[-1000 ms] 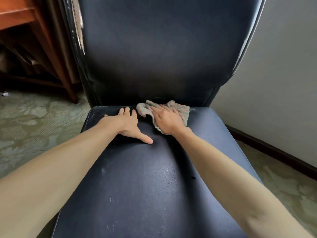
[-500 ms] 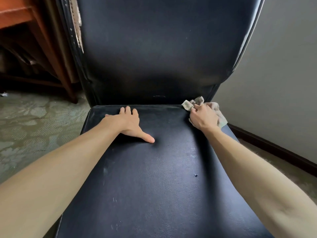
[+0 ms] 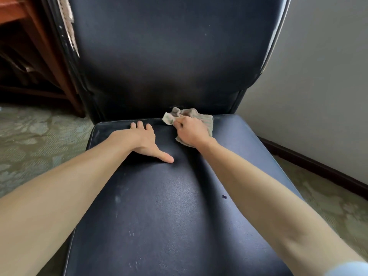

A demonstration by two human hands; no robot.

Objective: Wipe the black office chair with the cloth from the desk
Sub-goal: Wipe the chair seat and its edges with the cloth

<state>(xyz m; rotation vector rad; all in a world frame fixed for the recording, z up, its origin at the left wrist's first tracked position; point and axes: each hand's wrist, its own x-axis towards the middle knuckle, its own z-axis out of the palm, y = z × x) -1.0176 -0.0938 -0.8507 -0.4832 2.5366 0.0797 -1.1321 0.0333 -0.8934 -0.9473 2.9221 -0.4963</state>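
Mostly the frame is filled by one black office chair (image 3: 159,206). Its seat runs from the bottom edge up to the centre, and its backrest (image 3: 169,56) covers the upper middle. A strip of worn, peeling covering (image 3: 68,24) shows along the backrest's edge at upper left.

One pale wall (image 3: 322,76) takes up the right side, with one dark baseboard (image 3: 318,169) slanting below it. Patterned green carpet (image 3: 39,136) shows at centre left and lower right. One wooden desk (image 3: 49,48) stands at upper left behind the chair, with a bit of its tabletop in the corner.

Two bare forearms reach in from the lower corners.

The left hand (image 3: 139,140) lies flat on the seat just left of centre. Its fingers (image 3: 140,124) are straight and close together, pointing at the seat's back edge, with the thumb spread wide toward the lower right. It holds nothing.

The right hand (image 3: 191,132) is just beside it, to the right in the frame. Its fingers (image 3: 179,121) are curled and grip the one cloth (image 3: 207,120). That cloth is a crumpled beige-grey rag, pressed onto the seat's rear edge where it meets the backrest, just right of centre. It bunches up beyond the knuckles and sticks out under the palm.

One small dark speck (image 3: 224,197) sits on the seat beside the right forearm.
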